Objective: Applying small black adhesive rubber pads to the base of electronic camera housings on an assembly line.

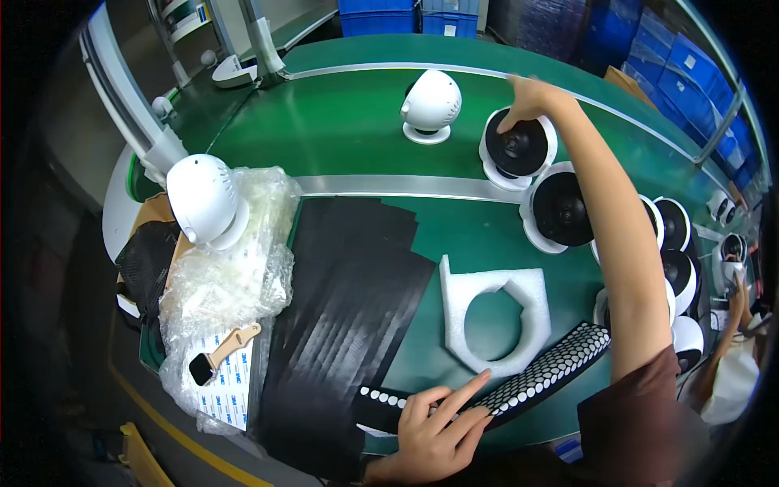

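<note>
My right hand [531, 99] reaches far over the table to a white, round-headed, fan-like device [519, 148] with a black front. Its thumb lies over the black face and its other fingers go over the top rim. Near the front edge, my left hand [438, 430] is laid with fingers spread on a long black strip [540, 367] covered with rows of white round dots; part of the strip is hidden under that hand. Just beyond the strip lies a white foam frame [456, 325] with a large round opening. Another black-fronted device [560, 207] stands nearer my right forearm.
Several similar devices [677, 276] crowd the right side, partly behind my arm. One white device [432, 101] stands on the green belt, another [203, 199] on bubble wrap [215, 284]. Black sheets [341, 300] overlap at centre left, near a wristwatch [223, 353]. People work at far right.
</note>
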### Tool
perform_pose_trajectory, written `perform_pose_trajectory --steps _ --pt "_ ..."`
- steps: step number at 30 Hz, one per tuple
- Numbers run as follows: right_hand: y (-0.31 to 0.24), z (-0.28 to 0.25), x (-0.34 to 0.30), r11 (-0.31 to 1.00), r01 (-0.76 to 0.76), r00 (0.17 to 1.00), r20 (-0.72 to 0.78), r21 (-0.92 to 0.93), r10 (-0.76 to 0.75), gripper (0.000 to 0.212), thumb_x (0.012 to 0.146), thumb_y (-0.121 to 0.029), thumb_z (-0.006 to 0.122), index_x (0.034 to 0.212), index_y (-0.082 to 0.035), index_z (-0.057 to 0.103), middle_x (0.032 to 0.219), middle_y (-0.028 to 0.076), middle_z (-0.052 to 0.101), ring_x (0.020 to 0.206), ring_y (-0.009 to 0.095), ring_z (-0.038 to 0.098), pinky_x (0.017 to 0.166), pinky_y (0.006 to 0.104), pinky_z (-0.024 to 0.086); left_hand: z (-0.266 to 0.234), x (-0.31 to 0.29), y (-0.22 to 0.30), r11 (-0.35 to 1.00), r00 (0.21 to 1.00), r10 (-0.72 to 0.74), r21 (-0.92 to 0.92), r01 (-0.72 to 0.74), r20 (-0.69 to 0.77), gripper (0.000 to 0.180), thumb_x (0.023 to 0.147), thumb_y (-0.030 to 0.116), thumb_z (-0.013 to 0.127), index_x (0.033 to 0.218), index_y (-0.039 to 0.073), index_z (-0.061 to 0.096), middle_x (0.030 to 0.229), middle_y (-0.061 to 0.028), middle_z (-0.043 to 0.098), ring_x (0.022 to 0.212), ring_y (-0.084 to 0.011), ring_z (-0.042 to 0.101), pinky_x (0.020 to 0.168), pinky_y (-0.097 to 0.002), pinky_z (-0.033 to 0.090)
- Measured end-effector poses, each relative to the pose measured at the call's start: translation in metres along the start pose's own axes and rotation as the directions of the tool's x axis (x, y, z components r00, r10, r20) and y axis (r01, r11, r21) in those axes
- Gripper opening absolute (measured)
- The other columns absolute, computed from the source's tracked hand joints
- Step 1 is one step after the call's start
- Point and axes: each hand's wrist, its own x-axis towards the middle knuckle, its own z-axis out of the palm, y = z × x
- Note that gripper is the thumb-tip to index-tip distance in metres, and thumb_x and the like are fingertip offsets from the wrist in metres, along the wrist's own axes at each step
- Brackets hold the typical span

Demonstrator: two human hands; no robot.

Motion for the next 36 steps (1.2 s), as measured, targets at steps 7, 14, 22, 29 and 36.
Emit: perform_pose_trajectory --steps 7,14,22,29,36 --pt "0.025 0.005 0.013 0.950 0.308 0.950 0.044 0.053 -0.310 0.086 0.046 -0.021 0.081 0.122 -0.005 0.045 0.113 0.020 0.054 0.100 0.031 0.055 0.088 0.0362 0.045 0.000 -0.001 0.002 0.997 0.998 -0.050 0.068 0.048 0.025 0.011 0.064 0.008 0.071 0.074 0.010 0.066 0.109 -0.0035 0.062 0.076 -0.0180 0.047 0.068 -0.0250 0.038" --pt "0.061 0.021 0.052 0.945 0.315 0.948 0.015 0.090 -0.318 0.087 0.057 -0.018 0.076 0.133 -0.022 0.034 0.127 0.016 0.043 0.110 0.034 0.048 0.095 0.0416 0.040 -0.001 0.002 0.004 0.991 0.991 -0.114 0.078 0.109 0.066 0.011 0.064 0.010 0.071 0.074 0.011 0.066 0.109 -0.0031 0.063 0.078 -0.0176 0.047 0.070 -0.0251 0.039" --pt "0.041 0.013 0.037 0.979 0.074 0.994 0.095 -0.192 -0.057 0.110 0.056 -0.054 0.073 0.139 -0.006 0.019 0.140 0.022 0.026 0.127 0.035 0.030 0.101 0.0418 0.032 -0.002 0.004 0.004 0.994 0.994 -0.101 0.055 0.098 0.047 0.011 0.064 0.007 0.071 0.074 0.009 0.066 0.109 -0.0035 0.062 0.078 -0.0187 0.047 0.070 -0.0258 0.039" --pt "-0.047 0.011 0.039 0.959 0.254 0.965 -0.103 0.129 -0.241 0.114 0.067 -0.064 0.060 0.132 0.016 0.012 0.119 0.033 0.046 0.113 0.039 0.047 0.091 0.0354 0.042 -0.005 0.006 0.001 0.997 0.996 -0.070 0.041 0.069 0.047 0.012 0.063 0.005 0.071 0.074 0.007 0.065 0.108 -0.0047 0.062 0.079 -0.0197 0.048 0.069 -0.0266 0.040" --pt "-0.074 0.078 0.035 0.949 -0.134 0.734 -0.615 0.285 0.288 0.099 0.061 -0.019 0.078 0.137 -0.012 0.015 0.138 0.025 0.019 0.126 0.045 0.022 0.085 0.0614 0.039 0.000 0.011 0.005 0.997 0.997 -0.077 0.006 0.077 -0.009 0.012 0.063 0.004 0.070 0.074 0.005 0.064 0.107 -0.0045 0.063 0.079 -0.0204 0.049 0.070 -0.0280 0.041"
